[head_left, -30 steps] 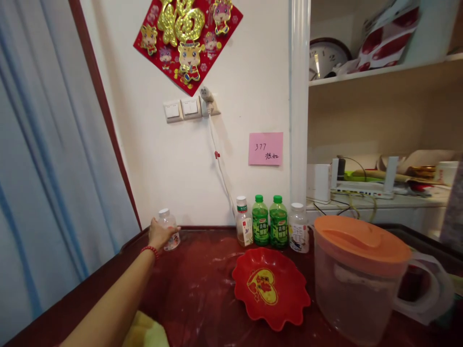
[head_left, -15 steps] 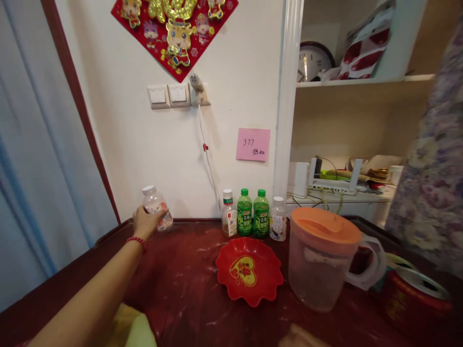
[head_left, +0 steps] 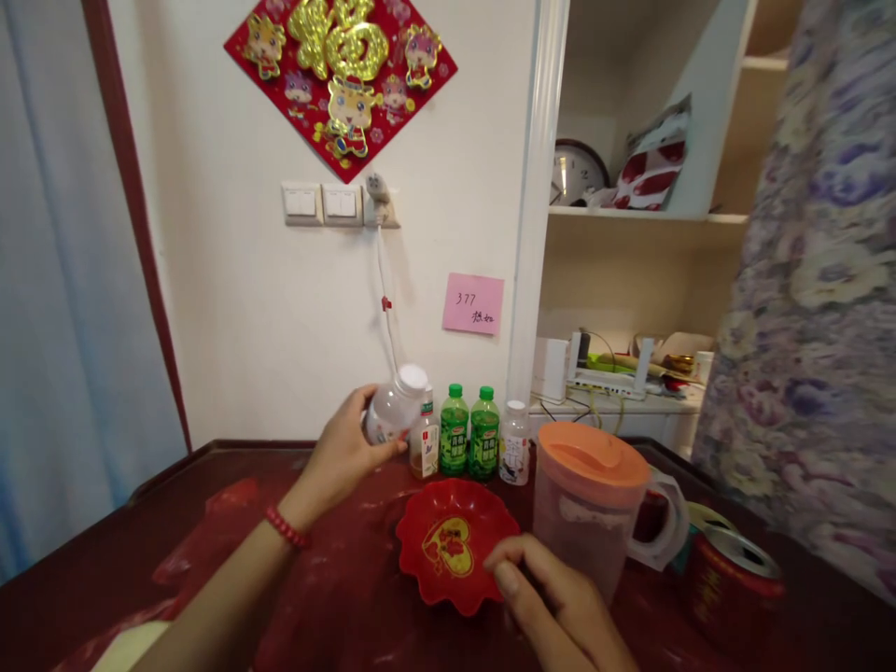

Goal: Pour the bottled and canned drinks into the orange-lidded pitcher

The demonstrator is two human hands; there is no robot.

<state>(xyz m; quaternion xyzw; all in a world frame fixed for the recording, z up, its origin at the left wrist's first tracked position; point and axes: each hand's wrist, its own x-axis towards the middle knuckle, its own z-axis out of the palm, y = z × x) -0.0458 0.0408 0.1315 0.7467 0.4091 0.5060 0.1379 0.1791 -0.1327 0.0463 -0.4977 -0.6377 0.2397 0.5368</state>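
My left hand (head_left: 350,439) is wrapped round a clear plastic bottle (head_left: 390,411) with a white cap, holding it tilted, its top to the right. It is raised in front of a bottle with brownish liquid (head_left: 425,448) and partly hides it. Two green drink bottles (head_left: 455,431) and another clear bottle (head_left: 515,446) stand upright in the same row. My right hand (head_left: 556,597) hovers at the right edge of a red scalloped plate (head_left: 420,569). Its fingers are curled, thumb close to the index finger, and nothing shows between them.
A clear pitcher (head_left: 574,532) with an orange lid stands right of the plate. Beyond it is a red open-topped can (head_left: 732,583). The dark red table (head_left: 336,579) meets the wall behind the bottles. A pale yellow thing (head_left: 133,649) lies at lower left.
My left hand has carried the clear bottle from the table's back left rightwards to the bottle row. My right hand has come up from the bottom edge to the plate. The view has shifted.
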